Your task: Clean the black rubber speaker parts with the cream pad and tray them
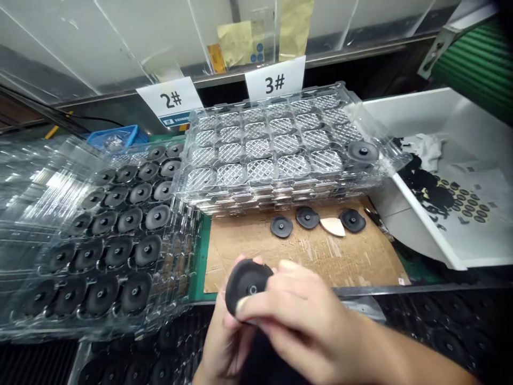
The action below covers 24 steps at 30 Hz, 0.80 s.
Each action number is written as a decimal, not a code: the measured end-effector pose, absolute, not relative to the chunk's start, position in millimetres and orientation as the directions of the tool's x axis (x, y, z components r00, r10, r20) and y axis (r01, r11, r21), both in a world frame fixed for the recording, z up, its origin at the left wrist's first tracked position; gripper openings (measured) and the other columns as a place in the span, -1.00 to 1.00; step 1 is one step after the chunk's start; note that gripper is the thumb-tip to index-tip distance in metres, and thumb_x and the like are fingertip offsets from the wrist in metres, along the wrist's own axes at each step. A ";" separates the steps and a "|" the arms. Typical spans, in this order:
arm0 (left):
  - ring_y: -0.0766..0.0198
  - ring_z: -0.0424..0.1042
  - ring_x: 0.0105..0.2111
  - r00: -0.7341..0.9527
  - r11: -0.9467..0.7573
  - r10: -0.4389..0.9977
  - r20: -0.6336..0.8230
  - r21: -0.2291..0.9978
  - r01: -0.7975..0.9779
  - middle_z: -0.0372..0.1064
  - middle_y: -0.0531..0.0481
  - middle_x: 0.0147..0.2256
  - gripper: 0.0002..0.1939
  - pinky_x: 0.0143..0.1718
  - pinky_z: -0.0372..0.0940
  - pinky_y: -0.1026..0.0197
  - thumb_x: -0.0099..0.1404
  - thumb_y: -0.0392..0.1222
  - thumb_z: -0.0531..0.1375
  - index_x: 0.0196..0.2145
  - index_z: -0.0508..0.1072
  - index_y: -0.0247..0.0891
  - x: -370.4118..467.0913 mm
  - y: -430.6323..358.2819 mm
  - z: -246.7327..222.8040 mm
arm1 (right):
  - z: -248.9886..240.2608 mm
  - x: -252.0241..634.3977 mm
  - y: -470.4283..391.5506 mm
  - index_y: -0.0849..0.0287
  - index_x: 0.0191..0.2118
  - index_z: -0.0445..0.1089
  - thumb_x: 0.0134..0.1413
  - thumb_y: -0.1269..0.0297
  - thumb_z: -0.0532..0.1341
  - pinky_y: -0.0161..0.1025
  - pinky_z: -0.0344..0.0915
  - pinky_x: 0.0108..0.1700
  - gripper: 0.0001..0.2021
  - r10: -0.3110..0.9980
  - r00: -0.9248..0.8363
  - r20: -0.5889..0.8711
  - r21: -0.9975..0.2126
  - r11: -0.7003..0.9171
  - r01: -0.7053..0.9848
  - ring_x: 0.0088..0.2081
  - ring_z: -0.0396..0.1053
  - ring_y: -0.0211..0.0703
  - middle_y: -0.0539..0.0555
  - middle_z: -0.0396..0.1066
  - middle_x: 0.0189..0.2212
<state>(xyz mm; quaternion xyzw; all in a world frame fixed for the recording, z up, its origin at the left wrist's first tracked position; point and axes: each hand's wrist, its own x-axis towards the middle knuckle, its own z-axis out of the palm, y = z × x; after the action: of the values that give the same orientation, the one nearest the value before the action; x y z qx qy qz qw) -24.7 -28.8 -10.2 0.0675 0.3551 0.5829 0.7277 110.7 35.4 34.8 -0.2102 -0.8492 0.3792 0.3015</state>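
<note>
A black rounded disc-shaped part (247, 279) with a small ring-like hub is held up in front of the cardboard. My left hand (224, 334) grips it from behind and below, partly hidden by the part and my other hand. Across its lower edge lies the thumb of my right hand (300, 315), whose other fingers are curled; whether they hold anything else is hidden. Beyond my hands, three similar black parts (281, 226) rest on a cardboard sheet (244, 251), along with a pale leaf-shaped piece (333, 226).
Stacked clear trays (256, 155) stand behind the cardboard, one black part in the top one's right side. Trays filled with black parts (116, 251) are at left. At right is a white bin (433, 230) with black scraps. Cards (276, 80) read 2# and 3#.
</note>
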 end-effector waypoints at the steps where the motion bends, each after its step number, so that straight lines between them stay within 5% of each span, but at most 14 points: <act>1: 0.09 0.31 0.01 0.060 0.306 0.898 -0.435 0.521 -0.797 0.37 0.05 -0.01 -0.47 0.10 0.15 0.10 -0.03 -0.15 0.33 -0.05 0.39 -0.02 -29.7 -30.3 -13.2 | 34.3 116.2 33.8 0.22 -0.16 0.30 0.11 0.49 0.04 -0.27 0.10 -0.31 -0.80 0.601 -0.741 0.298 -0.791 0.590 0.161 -0.41 0.25 -0.29 -0.01 0.37 -0.42; 5: 0.11 0.27 0.05 0.050 0.286 0.905 -0.422 0.520 -0.805 0.38 -0.02 -0.01 -0.49 0.12 0.11 0.10 0.02 -0.13 0.29 -0.02 0.37 -0.09 -40.4 -36.4 -26.2 | 34.1 121.4 38.4 0.20 -0.16 0.32 0.13 0.48 0.03 -0.22 0.06 -0.33 -0.79 0.706 -0.666 0.241 -0.704 0.600 0.381 -0.45 0.17 -0.25 0.01 0.35 -0.45; 9: 0.12 0.33 -0.01 0.154 0.331 0.908 -0.390 0.442 -0.834 0.45 0.04 -0.11 -0.55 0.02 0.25 0.13 0.01 -0.11 0.30 -0.09 0.42 -0.05 -40.3 -40.7 -25.3 | 32.8 102.9 58.9 0.13 -0.21 0.41 0.19 0.38 0.00 -0.22 0.13 -0.30 -0.77 0.487 -0.772 0.409 -0.653 0.747 0.126 -0.38 0.23 -0.21 0.04 0.38 -0.38; 11: 0.08 0.38 -0.07 0.163 0.338 0.903 -0.396 0.425 -0.840 0.43 0.00 -0.09 -0.52 -0.09 0.33 0.15 -0.03 -0.05 0.30 -0.09 0.42 -0.06 -42.2 -42.4 -20.2 | 25.3 97.5 66.8 0.15 -0.17 0.41 0.20 0.40 0.00 -0.28 0.20 -0.27 -0.76 0.555 -0.718 0.419 -0.759 0.649 0.059 -0.33 0.29 -0.26 0.05 0.40 -0.34; 14: 0.07 0.41 -0.10 0.159 0.322 0.898 -0.410 0.366 -0.873 0.38 -0.02 -0.02 -0.50 -0.11 0.33 0.17 -0.03 0.01 0.28 -0.07 0.41 -0.02 -49.1 -44.8 -16.3 | -2.7 100.7 64.3 0.14 -0.12 0.39 0.18 0.40 0.04 -0.33 0.26 -0.23 -0.77 0.785 -0.580 0.216 -0.892 0.400 0.209 -0.26 0.34 -0.27 0.05 0.42 -0.28; 18: 0.08 0.38 -0.05 0.143 0.288 0.909 -0.390 0.342 -0.895 0.40 0.01 -0.03 -0.55 -0.07 0.30 0.20 0.00 -0.02 0.26 -0.10 0.43 -0.01 -57.4 -47.0 -24.2 | -63.8 115.8 38.3 0.10 -0.10 0.37 0.17 0.31 0.06 -0.20 0.30 -0.13 -0.77 0.820 -0.569 -0.061 -0.880 0.225 0.419 -0.16 0.38 -0.16 0.07 0.44 -0.18; 21: 0.06 0.36 -0.03 0.139 0.270 0.921 -0.365 0.337 -0.902 0.37 0.01 0.00 -0.53 -0.06 0.30 0.18 0.02 -0.02 0.25 -0.07 0.41 -0.02 -58.3 -47.3 -30.2 | -89.5 123.6 23.7 0.12 -0.14 0.40 0.13 0.32 0.09 -0.16 0.35 -0.21 -0.79 0.800 -0.587 -0.121 -0.862 0.209 0.462 -0.24 0.43 -0.11 0.07 0.48 -0.26; 24: 0.03 0.37 -0.05 0.138 0.276 0.920 -0.367 0.355 -0.893 0.37 -0.01 0.00 -0.49 -0.06 0.30 0.14 -0.02 -0.01 0.28 -0.06 0.40 -0.03 -55.4 -45.2 -29.0 | -65.9 124.6 26.1 0.11 -0.13 0.38 0.14 0.32 0.09 -0.19 0.35 -0.20 -0.79 0.845 -0.523 -0.111 -0.855 0.187 0.484 -0.21 0.42 -0.11 0.07 0.46 -0.22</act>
<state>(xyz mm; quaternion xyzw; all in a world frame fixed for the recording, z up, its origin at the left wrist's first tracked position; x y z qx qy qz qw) -55.4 -45.2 -29.0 0.0252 0.2636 0.6012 0.7539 124.6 26.1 -65.9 -0.4465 -0.7444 0.4552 0.1983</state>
